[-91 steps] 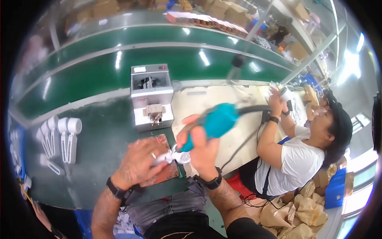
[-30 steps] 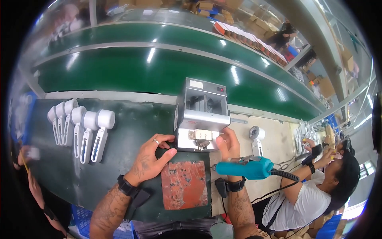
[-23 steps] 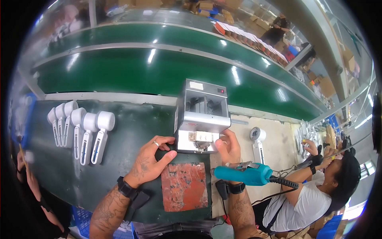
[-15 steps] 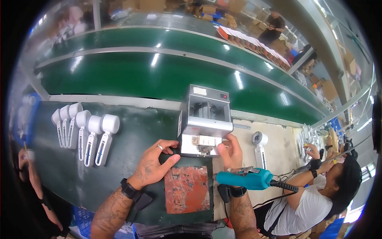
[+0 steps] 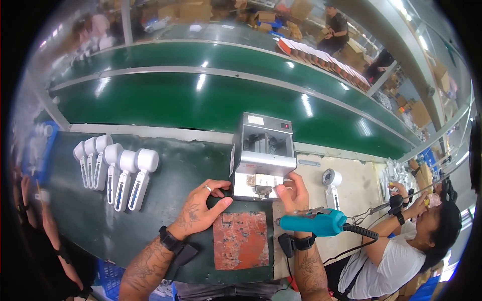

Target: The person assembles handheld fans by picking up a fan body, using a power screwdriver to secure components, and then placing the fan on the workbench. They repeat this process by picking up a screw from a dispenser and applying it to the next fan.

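A silver screw feeder (image 5: 265, 160) with a clear window stands at the centre of the bench, a small metal block (image 5: 262, 179) at its front. My left hand (image 5: 203, 205) lies beside its lower left corner, fingertips at the casing and thumb apart, nothing between them. At the opposite corner my right hand (image 5: 293, 193) grips the feeder's edge, thumb on the front ledge and fingers along the side. A teal electric screwdriver (image 5: 314, 222) hangs over my right wrist, its tip toward the left. Below the feeder lies a worn reddish-brown mat (image 5: 241, 241).
Several white shower-head-like pieces (image 5: 120, 175) with round heads and long handles lie at the left. Another white piece (image 5: 331, 185) rests right of the feeder. Beyond the bench runs a green conveyor (image 5: 165, 98). A co-worker (image 5: 391, 251) sits close on the right; another person's arm (image 5: 55, 241) shows at left.
The whole view has shifted slightly, so the bench and everything on it appear a little lower and farther right. My hands keep about the same places at the screw feeder.
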`<state>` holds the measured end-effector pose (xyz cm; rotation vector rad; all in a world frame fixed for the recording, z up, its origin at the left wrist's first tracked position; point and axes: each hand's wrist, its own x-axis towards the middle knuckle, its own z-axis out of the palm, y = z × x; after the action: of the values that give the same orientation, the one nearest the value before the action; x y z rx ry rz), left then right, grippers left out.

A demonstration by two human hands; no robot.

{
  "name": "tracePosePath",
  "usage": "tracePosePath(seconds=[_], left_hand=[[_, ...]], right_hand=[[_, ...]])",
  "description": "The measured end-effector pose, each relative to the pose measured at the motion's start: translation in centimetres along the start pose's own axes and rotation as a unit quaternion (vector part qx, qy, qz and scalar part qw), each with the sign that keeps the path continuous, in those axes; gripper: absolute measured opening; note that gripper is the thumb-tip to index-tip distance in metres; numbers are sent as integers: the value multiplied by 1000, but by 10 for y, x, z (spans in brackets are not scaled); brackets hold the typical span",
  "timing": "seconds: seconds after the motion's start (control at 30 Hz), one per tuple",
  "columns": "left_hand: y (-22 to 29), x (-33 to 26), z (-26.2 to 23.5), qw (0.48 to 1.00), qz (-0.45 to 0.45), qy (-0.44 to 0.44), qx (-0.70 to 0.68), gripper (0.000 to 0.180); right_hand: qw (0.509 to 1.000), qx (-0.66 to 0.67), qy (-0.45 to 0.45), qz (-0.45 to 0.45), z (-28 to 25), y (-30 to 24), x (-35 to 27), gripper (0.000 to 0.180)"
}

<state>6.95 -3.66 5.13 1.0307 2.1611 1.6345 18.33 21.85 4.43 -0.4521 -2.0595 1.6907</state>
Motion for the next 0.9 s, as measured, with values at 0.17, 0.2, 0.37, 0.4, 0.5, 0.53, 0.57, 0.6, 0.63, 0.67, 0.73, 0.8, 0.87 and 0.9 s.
tracePosePath(seconds=[0.17,0.2,0.37,0.4,0.5,0.53,0.57,0.6,0.63,0.67,0.73,0.8,0.87,0.9], left_hand=[[-4,0,0,1000,0,-5,-2,37],[-3,0,0,1000,0,-4,-1,37],[-6,0,1,1000,7,-5,-5,38],[-6,0,1,1000,6,-5,-5,38],[-6,0,1,1000,13,-4,-1,38],[-7,0,1,1000,15,-5,-4,38],[-7,0,1,1000,16,-7,-7,38],[-8,-1,1,1000,15,-7,-6,38],[-8,-1,0,1000,15,-5,-3,38],[-8,-2,0,1000,15,-3,1,39],[-8,-1,1,1000,18,-5,-6,38],[-8,-1,1,1000,19,-6,-9,38],[-6,-1,1,1000,4,-4,-8,39],[-6,-1,1,1000,4,-5,-8,39]], right_hand=[[1000,-5,-11,-9,-1,1,0,54],[1000,-4,-12,-10,-1,0,0,54],[1000,3,-13,-12,-2,3,0,54],[1000,3,-14,-12,-2,3,0,54],[1000,11,-18,-20,-2,4,1,54],[1000,14,-16,-16,-3,5,1,53],[1000,16,-14,-11,-3,6,1,53],[1000,17,-14,-11,-1,6,1,53],[1000,16,-13,-16,0,6,1,53],[1000,15,-12,-20,2,6,1,54],[1000,7,-12,-17,-2,4,1,54],[1000,3,-15,-13,-2,4,0,54],[1000,24,-11,0,-1,2,1,58],[1000,24,-10,0,-1,2,1,58]])
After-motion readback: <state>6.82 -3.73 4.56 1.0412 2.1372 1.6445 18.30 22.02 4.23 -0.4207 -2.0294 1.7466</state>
